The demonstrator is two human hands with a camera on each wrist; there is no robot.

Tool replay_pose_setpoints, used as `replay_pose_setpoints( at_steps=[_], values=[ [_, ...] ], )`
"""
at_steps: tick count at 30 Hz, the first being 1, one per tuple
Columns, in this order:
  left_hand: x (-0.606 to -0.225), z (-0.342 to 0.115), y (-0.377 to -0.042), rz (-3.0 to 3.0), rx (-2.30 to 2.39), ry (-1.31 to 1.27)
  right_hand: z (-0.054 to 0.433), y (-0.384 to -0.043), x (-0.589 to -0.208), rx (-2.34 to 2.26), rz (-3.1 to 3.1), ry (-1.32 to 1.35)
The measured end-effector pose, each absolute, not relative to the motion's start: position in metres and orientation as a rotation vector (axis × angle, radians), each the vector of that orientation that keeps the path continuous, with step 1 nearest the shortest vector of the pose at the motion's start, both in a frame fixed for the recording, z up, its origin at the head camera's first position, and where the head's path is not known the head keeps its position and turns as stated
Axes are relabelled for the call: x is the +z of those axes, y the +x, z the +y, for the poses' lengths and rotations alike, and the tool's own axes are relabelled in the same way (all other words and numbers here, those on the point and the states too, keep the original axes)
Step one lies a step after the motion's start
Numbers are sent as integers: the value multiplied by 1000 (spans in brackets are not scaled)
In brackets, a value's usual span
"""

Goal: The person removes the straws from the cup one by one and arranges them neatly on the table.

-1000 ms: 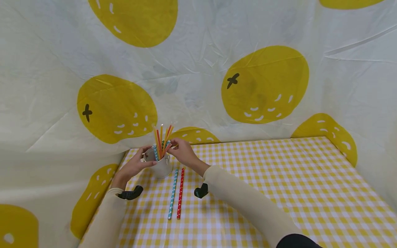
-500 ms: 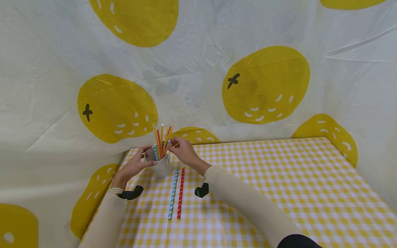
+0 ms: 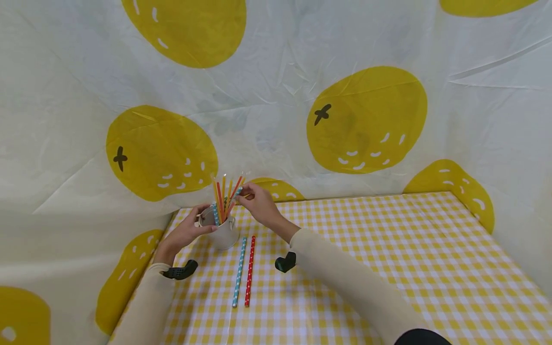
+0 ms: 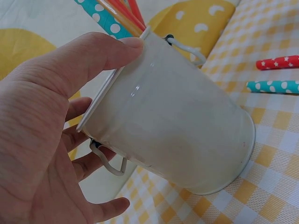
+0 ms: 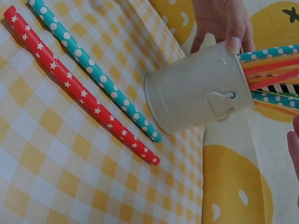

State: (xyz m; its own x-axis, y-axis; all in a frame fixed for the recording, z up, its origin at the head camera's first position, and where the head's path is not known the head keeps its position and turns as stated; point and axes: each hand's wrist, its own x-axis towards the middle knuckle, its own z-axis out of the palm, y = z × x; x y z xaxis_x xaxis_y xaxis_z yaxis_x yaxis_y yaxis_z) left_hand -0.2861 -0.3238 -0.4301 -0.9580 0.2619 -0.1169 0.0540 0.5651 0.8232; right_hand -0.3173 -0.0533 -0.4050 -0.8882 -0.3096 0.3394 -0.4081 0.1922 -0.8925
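Note:
A white metal bucket (image 3: 226, 237) with small side handles stands at the table's back left. My left hand (image 3: 187, 232) grips its rim, with the thumb on the near side and the fingers around the far side. Several straws (image 3: 219, 195), orange, red and patterned, lean inside it. At the bucket's right, my right hand (image 3: 261, 203) pinches the upper part of a teal dotted straw (image 3: 237, 192); its lower end is hidden among the others. In the right wrist view, only fingertips of that hand show at the edge.
On the yellow checked tablecloth (image 3: 366, 249), a teal dotted straw (image 3: 239, 273) and a red straw with white stars (image 3: 250, 272) lie side by side in front of the bucket. A fruit-print curtain (image 3: 267, 129) hangs behind the table and at its left.
My right hand has risen slightly and shifted right, and the teal dotted straw stands higher out of the bucket. My left hand and the bucket have stayed in place.

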Motion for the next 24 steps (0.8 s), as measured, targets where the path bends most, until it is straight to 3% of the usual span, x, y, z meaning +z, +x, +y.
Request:
replay_pose_setpoints(
  at_steps=[24],
  values=[
    [-430,-327,-285,2580,1332,276,-19,-318,-377,1830,-2152,744]
  ],
)
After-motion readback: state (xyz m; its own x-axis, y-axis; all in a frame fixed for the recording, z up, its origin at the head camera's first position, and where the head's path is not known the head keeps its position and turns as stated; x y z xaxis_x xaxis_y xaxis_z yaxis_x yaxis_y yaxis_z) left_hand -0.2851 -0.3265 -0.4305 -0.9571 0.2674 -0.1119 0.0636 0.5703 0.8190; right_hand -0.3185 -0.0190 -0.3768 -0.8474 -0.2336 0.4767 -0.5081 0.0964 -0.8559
